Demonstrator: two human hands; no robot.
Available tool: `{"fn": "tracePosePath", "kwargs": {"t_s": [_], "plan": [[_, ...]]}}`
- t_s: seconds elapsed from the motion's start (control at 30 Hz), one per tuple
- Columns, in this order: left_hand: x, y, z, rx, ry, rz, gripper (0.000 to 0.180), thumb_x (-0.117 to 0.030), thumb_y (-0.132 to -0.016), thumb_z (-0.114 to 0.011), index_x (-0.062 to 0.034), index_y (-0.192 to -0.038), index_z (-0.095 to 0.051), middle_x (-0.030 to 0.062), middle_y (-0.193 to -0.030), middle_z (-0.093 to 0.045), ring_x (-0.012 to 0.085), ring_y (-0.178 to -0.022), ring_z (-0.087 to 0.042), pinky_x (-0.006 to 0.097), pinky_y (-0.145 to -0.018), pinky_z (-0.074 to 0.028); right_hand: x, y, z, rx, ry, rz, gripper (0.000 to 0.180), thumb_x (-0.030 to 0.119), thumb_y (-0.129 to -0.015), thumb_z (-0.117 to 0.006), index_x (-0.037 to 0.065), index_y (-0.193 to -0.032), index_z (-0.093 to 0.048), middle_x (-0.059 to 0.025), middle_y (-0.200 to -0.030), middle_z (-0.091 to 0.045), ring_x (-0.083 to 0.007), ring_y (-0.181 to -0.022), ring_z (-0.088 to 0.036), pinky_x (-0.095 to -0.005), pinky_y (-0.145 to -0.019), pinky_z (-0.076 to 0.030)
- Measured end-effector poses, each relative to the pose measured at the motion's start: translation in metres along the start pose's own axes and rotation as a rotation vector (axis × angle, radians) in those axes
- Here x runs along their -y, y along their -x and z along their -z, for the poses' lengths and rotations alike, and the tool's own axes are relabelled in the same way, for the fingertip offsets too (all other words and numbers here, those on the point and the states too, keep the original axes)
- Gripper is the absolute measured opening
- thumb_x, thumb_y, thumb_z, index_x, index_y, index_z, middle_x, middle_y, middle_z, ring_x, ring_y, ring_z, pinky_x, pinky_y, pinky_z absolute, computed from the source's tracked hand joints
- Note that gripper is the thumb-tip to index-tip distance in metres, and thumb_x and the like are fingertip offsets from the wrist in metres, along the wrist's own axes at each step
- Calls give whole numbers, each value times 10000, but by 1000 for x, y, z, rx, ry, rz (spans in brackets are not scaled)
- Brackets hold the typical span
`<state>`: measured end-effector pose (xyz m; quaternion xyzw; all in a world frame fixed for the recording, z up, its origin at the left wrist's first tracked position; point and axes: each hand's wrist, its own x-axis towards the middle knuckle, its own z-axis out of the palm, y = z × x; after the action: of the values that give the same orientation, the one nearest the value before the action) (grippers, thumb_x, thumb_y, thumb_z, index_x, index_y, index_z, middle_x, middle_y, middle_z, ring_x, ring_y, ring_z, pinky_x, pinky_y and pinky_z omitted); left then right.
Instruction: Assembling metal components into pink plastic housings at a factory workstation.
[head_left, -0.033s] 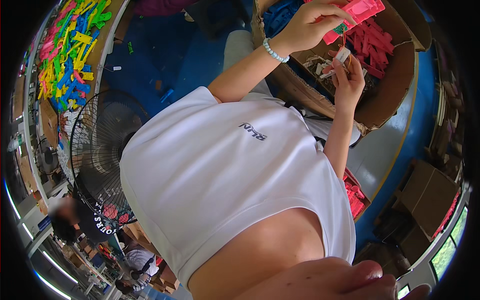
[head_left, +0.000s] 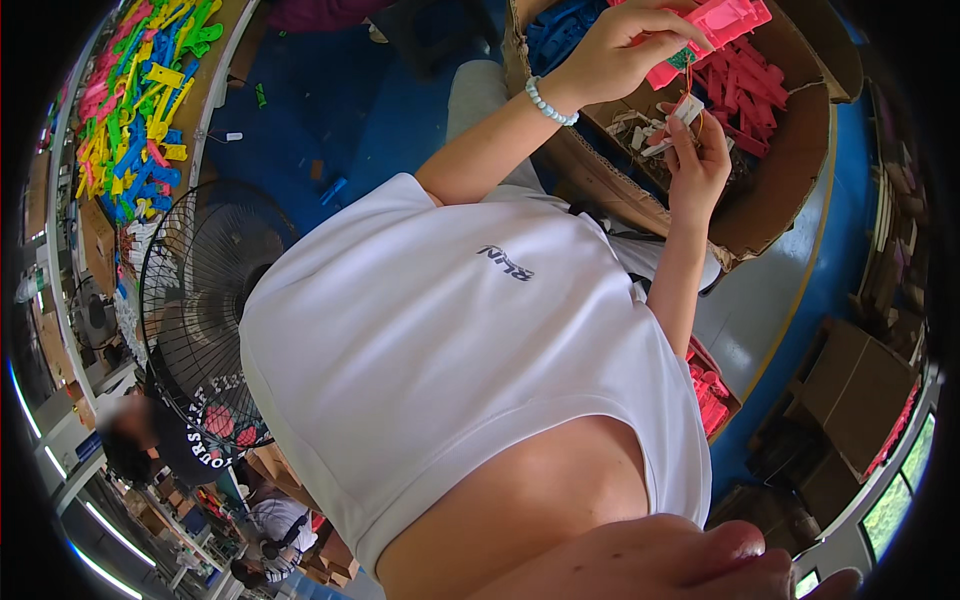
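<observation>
Presently, the left hand [head_left: 622, 52] has its grip closed around a pink plastic casing [head_left: 728, 18]; the right hand [head_left: 698, 165] pinches a small white part [head_left: 687, 109], both over the cardboard box [head_left: 772, 200]. Thin orange wires [head_left: 690, 80] apparently join them; pulling the hands apart could tear these loose.

Pink casing [head_left: 728, 18] cut off along top edge, white piece [head_left: 687, 108] partly covered by right hand [head_left: 698, 162], fan [head_left: 212, 270] part-hidden behind white shirt [head_left: 450, 320], co-worker's head [head_left: 128, 428] blurred.
</observation>
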<state>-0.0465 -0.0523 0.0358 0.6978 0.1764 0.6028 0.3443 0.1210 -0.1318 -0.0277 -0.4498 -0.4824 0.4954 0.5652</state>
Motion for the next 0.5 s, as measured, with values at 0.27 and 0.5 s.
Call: {"fn": "tracePosePath", "kwargs": {"t_s": [0.27,0.5], "plan": [[-5,-4,-9,62,42,-36,140,-60,-963,-540,-12,-1027,-655,135,-1199,-554,220,-1028,-597,290,-864,-476,1,-2,-2,-156,-79,24,245,26,-887,-663,2,-1122,-597,-57,-841,-663,-79,-570,-603,-190,-411,-277],[3,-6,-10,31,64,-22,148,-73,-977,-528,-8,-1039,-647,122,-1192,-558,183,-971,-615,251,-801,-500,-1,1,-2,-27,-160,-5,246,27,-856,-697,-22,-1090,-640,-45,-836,-665,-58,-539,-527,-192,-443,-326]]}}
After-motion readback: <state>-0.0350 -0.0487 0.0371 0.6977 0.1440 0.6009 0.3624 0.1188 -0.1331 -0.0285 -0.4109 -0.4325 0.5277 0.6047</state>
